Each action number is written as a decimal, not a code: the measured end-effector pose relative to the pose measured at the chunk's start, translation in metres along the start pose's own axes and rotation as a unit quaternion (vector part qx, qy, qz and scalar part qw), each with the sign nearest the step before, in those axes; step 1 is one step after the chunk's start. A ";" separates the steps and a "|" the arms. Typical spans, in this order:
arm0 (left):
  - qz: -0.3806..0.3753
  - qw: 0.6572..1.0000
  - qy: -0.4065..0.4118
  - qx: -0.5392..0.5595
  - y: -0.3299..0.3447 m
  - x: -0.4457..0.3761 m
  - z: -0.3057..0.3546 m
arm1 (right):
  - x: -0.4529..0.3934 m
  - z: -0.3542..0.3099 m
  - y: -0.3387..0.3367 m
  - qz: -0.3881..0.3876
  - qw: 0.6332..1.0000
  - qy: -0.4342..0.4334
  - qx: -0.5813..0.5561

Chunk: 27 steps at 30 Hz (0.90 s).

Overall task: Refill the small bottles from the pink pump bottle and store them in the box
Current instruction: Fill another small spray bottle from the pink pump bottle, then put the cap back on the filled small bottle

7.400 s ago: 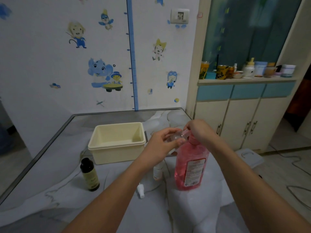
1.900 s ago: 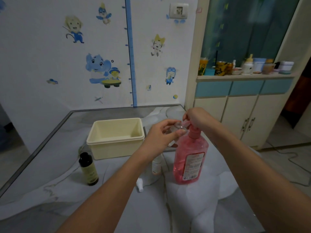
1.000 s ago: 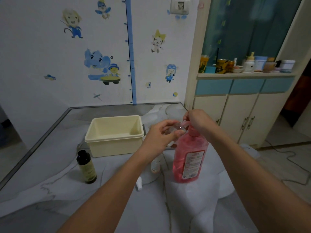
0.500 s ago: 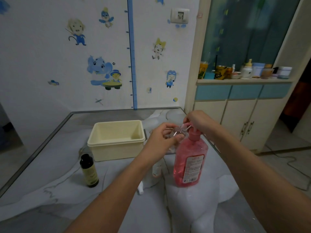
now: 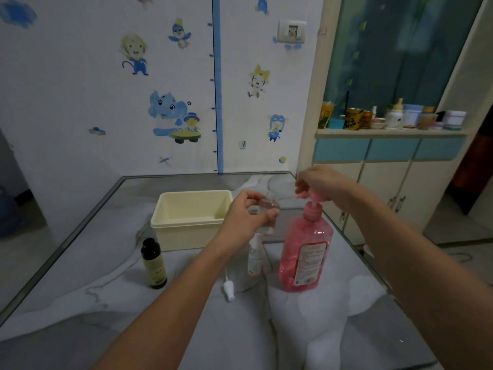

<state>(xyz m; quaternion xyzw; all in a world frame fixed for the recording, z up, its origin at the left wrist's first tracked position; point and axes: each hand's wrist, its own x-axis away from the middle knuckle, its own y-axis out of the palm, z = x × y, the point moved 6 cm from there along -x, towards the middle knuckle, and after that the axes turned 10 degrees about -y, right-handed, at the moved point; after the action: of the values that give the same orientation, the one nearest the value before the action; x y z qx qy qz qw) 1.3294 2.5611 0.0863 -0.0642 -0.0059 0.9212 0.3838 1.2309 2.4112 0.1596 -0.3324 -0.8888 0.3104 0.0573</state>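
box (image 5: 192, 217) open-topped, dark bottle (image 5: 154, 264) fwd-left, table (image 5: 80, 263) left bare

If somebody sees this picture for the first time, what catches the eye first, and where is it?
The pink pump bottle stands out at centre right on the table, with the right hand on its pump head. Just left of it, the left hand holds a small clear bottle upright. Behind them sits the cream box, open.

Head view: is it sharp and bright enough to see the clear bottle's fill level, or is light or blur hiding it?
Head view: dim bluish room light, no hard glare; the small clear bottle in the left hand is soft and partly covered, so its fill level cannot be told; the right hand on the pink pump bottle is slightly smeared; wide-angle bending shows along the table edges.
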 end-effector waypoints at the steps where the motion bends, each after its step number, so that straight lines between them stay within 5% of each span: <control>1: 0.011 1.000 0.001 -0.001 -0.005 0.001 0.000 | 0.001 -0.008 -0.001 0.011 0.999 -0.038 0.013; 7: 0.077 0.997 0.003 0.000 -0.040 0.004 0.006 | 0.008 -0.064 0.010 0.086 0.975 -0.198 0.052; 10: 0.100 0.995 0.008 0.003 -0.061 0.013 0.010 | 0.013 -0.070 0.042 0.038 0.980 -0.175 0.085; 17: 0.149 0.989 0.005 0.005 -0.098 0.028 0.000 | 0.037 -0.018 0.165 -0.250 0.945 -0.057 0.204; 21: 0.149 0.989 -0.006 -0.003 -0.100 0.035 -0.004 | 0.054 0.014 0.214 -0.279 0.906 -0.032 0.318; 27: 0.143 0.989 -0.018 -0.010 -0.101 0.045 -0.005 | 0.064 0.037 0.237 -0.269 0.893 -0.052 0.357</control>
<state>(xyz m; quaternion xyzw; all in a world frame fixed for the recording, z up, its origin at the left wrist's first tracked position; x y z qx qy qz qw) 1.3702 2.6642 0.0823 -0.0514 -0.0126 0.9676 0.2470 1.3017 2.5713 -0.0160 -0.0213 -0.7750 0.5968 0.2067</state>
